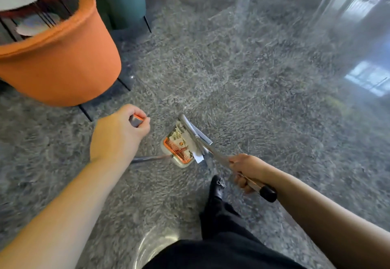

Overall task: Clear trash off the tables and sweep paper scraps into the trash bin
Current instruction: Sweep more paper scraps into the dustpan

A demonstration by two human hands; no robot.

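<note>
With my left hand (118, 133) clenched round the dustpan (178, 149) handle and my right hand (245, 170) gripping the broom (195, 131), paper scraps (179, 137) already in the pan, I should keep it level and sweep short strokes inward.

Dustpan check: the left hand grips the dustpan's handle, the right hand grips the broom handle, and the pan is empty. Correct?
Not quite. The head view shows the dustpan already holds paper scraps. The rest stands: the left hand grips its handle, and the right hand grips the broom handle.
</note>
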